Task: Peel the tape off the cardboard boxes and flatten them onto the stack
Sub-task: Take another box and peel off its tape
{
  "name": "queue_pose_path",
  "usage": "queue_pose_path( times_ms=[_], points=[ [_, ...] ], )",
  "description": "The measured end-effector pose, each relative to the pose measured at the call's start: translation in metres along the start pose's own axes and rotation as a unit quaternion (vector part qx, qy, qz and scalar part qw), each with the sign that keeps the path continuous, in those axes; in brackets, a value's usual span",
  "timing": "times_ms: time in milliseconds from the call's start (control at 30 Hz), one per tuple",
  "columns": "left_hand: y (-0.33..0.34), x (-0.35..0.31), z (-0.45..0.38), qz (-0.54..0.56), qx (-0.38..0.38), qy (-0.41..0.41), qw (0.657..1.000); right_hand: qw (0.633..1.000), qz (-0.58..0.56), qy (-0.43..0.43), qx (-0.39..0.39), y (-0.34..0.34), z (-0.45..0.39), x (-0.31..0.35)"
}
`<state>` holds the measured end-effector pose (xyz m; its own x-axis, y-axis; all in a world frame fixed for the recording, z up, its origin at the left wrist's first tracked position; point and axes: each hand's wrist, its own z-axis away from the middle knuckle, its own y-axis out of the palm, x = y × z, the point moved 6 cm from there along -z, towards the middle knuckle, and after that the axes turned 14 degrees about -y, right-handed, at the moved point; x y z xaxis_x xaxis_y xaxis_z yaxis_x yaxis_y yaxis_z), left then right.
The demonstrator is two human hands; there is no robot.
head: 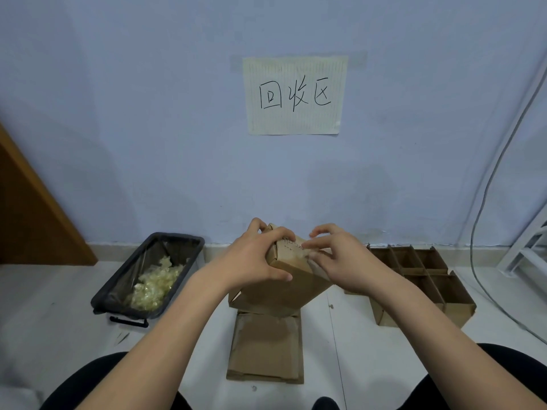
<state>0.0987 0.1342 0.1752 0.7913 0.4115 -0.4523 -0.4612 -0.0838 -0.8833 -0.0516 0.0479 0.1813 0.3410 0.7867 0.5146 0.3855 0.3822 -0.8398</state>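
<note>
**Both hands on a tilted cardboard box above the flat stack**

The left hand (257,255) grips the cardboard box (284,279), its fingers curled over the upper end and its thumb pressed along the near edge. The right hand (340,258) works at the top face of the same box, fingertips bent and pinching at a strip of clear tape (305,253) there; whether the tape end is already lifted cannot be told. The box is held tilted, one corner raised toward the wall, and its lower end hangs just over the far edge of the stack of flattened boxes (266,347), which lies on the floor (59,291) directly below and nearer the person.

Left of the box, on the floor by the wall, stands a black bin (118,287) lined with a clear bag; inside it lies a heap of crumpled yellowish tape scraps (154,284), gathered toward its near end. Right of the box sits an open carton (461,309) fitted with cardboard dividers that split it into compartments; nothing shows in those that can be seen into.

Above the box, a lined paper sign (296,94) with handwritten characters is taped to the pale blue wall (148,128). Far right of the box a grey cable (485,184) runs down the wall to the floor, and far left stands a brown wooden panel (29,220).
</note>
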Motion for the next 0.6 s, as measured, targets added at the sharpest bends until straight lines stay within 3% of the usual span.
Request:
queue_pose_path(
  times_ms=[133,400,600],
  points=[
    [0.004,-0.003,0.0,-0.007,0.014,0.012,1.0,0.999,0.013,0.029,-0.03,-0.006,0.0,-0.007],
    [0.003,0.0,-0.002,0.013,0.026,-0.002,1.0,0.998,0.06,0.006,-0.016,-0.003,-0.006,-0.001],
    [-0.002,0.0,-0.003,0.015,0.026,-0.017,0.999,0.994,-0.049,0.013,-0.098,-0.014,0.001,-0.009]
  ],
)
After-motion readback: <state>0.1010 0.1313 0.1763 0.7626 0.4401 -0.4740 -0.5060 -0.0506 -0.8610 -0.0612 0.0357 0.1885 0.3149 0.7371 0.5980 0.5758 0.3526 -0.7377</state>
